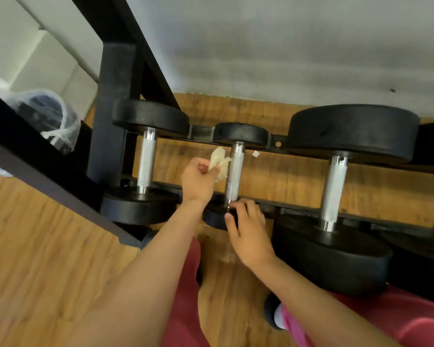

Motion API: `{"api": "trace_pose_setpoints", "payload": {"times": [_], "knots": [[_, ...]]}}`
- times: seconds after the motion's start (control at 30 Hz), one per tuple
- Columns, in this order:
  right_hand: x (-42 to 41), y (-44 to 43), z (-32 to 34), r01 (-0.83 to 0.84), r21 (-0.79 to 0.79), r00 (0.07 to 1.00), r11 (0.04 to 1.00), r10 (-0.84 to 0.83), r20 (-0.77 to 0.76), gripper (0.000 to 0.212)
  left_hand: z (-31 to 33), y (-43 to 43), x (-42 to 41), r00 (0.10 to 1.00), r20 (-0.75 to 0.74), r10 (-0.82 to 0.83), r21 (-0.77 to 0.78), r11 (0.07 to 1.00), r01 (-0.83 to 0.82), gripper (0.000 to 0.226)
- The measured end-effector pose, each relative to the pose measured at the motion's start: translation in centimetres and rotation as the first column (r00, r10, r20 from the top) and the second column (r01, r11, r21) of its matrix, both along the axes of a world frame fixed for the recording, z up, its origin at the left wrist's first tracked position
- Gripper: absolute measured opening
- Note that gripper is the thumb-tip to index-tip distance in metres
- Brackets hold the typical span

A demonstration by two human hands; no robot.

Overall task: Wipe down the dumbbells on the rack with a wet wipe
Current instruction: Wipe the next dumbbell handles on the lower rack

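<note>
Your left hand (198,181) pinches the crumpled wipe (219,162) just beside the handle of the small dumbbell (234,176). Your right hand (248,236) grasps its near end on the rack (115,108).

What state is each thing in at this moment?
rack: standing, loaded
left dumbbell: racked, untouched
large dumbbell: racked, untouched
small dumbbell: racked, held at its near end
wet wipe: crumpled, against the small dumbbell's handle
left hand: pinching the wet wipe
right hand: gripping the small dumbbell's near end

Small dumbbell (234,171) on rack (277,144) between larger dumbbell (147,161) left and largest dumbbell (333,189) right.
</note>
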State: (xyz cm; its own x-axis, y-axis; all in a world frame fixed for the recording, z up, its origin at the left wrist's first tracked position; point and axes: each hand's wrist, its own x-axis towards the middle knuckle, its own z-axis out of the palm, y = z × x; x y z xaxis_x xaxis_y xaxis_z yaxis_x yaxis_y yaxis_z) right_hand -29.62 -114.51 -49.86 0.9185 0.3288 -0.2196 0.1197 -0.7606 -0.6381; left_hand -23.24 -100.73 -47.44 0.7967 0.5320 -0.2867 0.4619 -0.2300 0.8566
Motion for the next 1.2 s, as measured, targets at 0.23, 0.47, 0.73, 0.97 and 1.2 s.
{"api": "trace_pose_setpoints", "payload": {"times": [0.23,0.47,0.73,0.97,1.2], "knots": [[2.5,-2.9,4.4,-0.029,-0.068,0.996,0.997,0.035,0.088,0.032,-0.7,-1.2,2.8,0.997,0.073,0.023,-0.008,1.0,-0.022,0.018],[0.4,-9.0,6.5,0.074,-0.392,0.942,0.917,0.065,0.33,0.023,-0.7,-1.8,2.9,0.996,0.059,0.066,-0.009,0.998,-0.065,0.016],[0.2,-8.1,5.9,0.004,-0.553,0.903,0.833,0.234,0.36,0.036,-1.1,-1.8,2.9,0.99,-0.01,0.143,0.018,0.99,-0.142,0.013],[-0.2,-10.3,6.7,0.087,-0.377,0.855,0.922,0.125,0.504,0.026,-0.9,-1.5,3.5,0.999,-0.041,0.029,-0.153,0.988,-0.035,0.016],[-0.9,-13.3,5.4,0.314,-0.306,0.827,0.899,-0.101,0.553,0.032,0.5,-1.6,3.5,0.997,0.003,0.078,-0.433,0.899,-0.069,0.016]]}}
